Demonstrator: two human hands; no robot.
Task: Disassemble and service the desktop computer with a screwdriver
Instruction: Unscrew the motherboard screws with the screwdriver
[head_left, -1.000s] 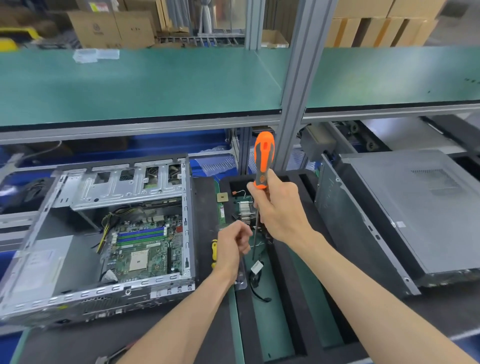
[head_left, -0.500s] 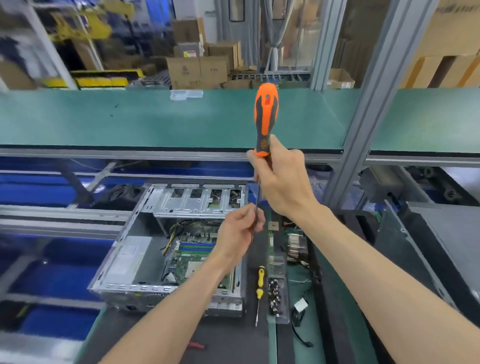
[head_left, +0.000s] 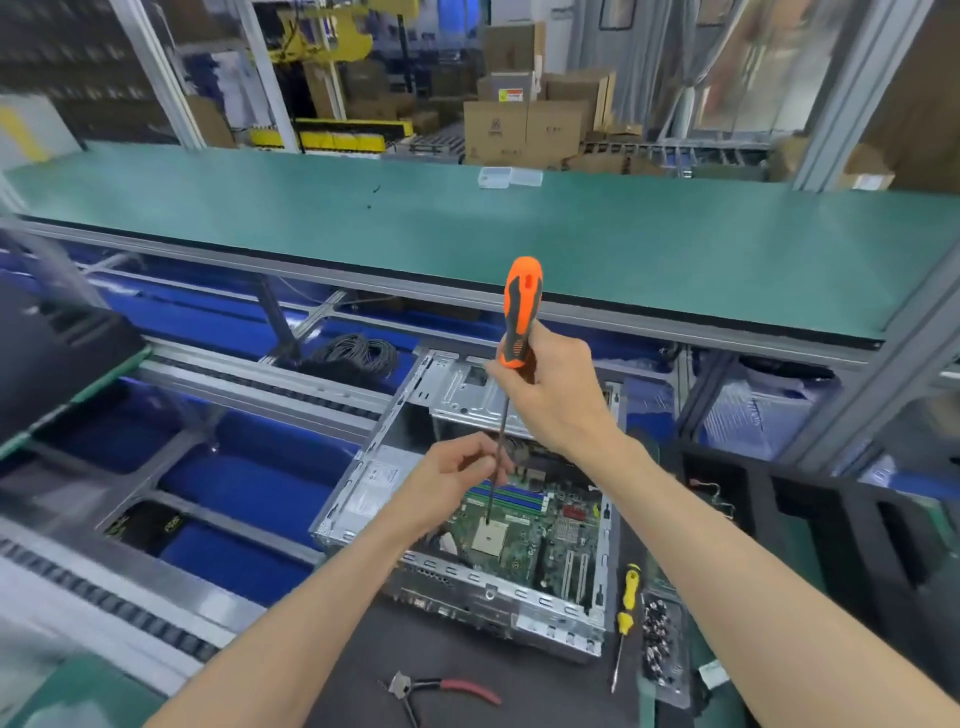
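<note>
The open desktop computer case (head_left: 363, 493) lies on its side on the dark mat, its green motherboard (head_left: 540, 530) exposed. My right hand (head_left: 556, 400) grips the lower handle of a long orange-and-black screwdriver (head_left: 519, 312), held upright above the case. The thin shaft runs down to the pale CPU socket (head_left: 488, 538). My left hand (head_left: 457, 478) pinches the shaft partway down, fingers closed around it. Whether the tip touches the board is unclear.
A small yellow screwdriver (head_left: 626, 608) lies right of the case beside a clear tray of screws (head_left: 662, 639). Red-handled pliers (head_left: 447, 688) rest on the mat in front. Black foam trays (head_left: 852, 545) stand to the right. A green shelf (head_left: 363, 218) overhangs behind; blue bins (head_left: 249, 483) sit left.
The view swung left, away from the foam tray. Both hands carried the orange screwdriver from the tray to over the open case, its tip now down at the motherboard.
</note>
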